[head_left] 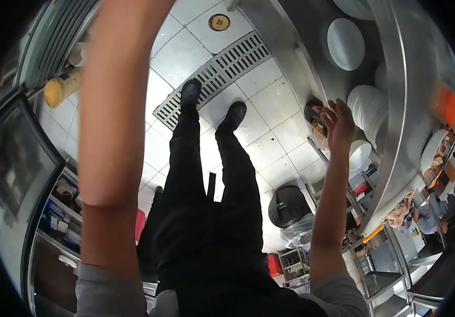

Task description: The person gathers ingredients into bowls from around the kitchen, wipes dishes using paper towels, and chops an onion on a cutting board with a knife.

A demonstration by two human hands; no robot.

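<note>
My left forearm point(112, 105) stretches up past the top edge of the view, so its hand is out of sight. My right hand point(337, 126) is raised on the right side with fingers apart and slightly bent, and nothing shows in it. Close beside it, on the steel shelf, stands a stack of white plates point(369, 113). A white bowl point(359, 155) is just below the stack. Partly behind my fingers is a dark round container point(312, 112) with contents I cannot make out. Farther up lies a single white plate point(346, 44).
A steel counter edge point(396, 105) runs down the right side, with dishes of food point(438, 150) beyond it. A black bin point(292, 206) stands on the tiled floor. A drain grate point(214, 79) lies by my shoes. At left are a glass-fronted door point(19, 174) and a yellow-lidded container point(61, 89).
</note>
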